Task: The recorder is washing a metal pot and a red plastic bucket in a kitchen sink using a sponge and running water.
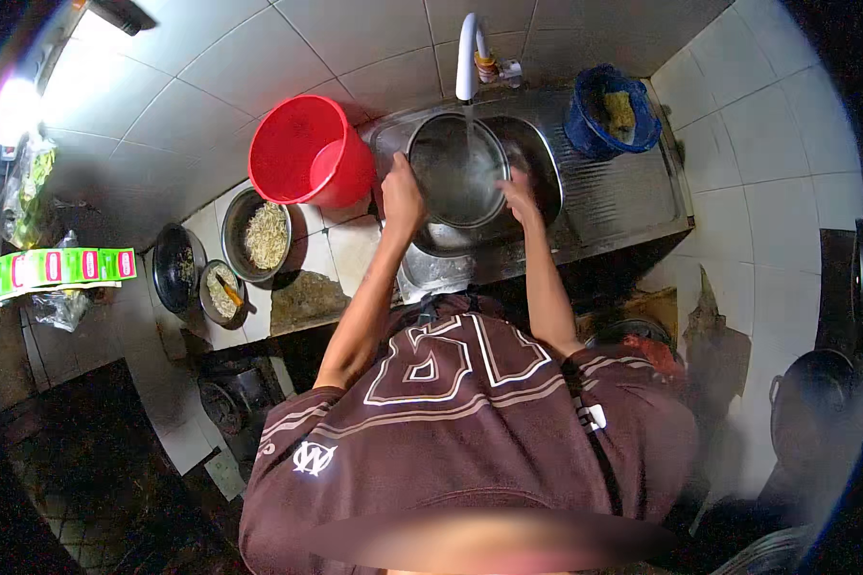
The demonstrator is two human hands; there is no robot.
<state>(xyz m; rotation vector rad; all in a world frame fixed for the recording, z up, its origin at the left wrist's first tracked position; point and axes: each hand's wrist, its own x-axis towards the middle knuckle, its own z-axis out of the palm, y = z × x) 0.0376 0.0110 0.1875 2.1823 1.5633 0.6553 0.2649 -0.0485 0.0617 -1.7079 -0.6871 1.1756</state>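
Observation:
My left hand (403,198) grips the left rim of a round metal basin (449,190) in the sink. At the opposite rim, my right hand (520,198) is slightly blurred, with fingers on both sides of the edge. Water runs from a white curved faucet (466,65) down into the basin. Beneath it lies the stainless steel sink (546,165), its bowl partly covered by the basin. A red plastic bucket (280,154) lies tilted just left of my left hand, its mouth towards me.
Left on the tiled counter (349,248) are a metal bowl of pale shreds (267,236), a small bowl with an orange-handled utensil (223,291) and a dark pan (176,269). A blue container with a sponge (608,118) stands on the drainboard (618,194). Green sachets (65,269) hang at far left.

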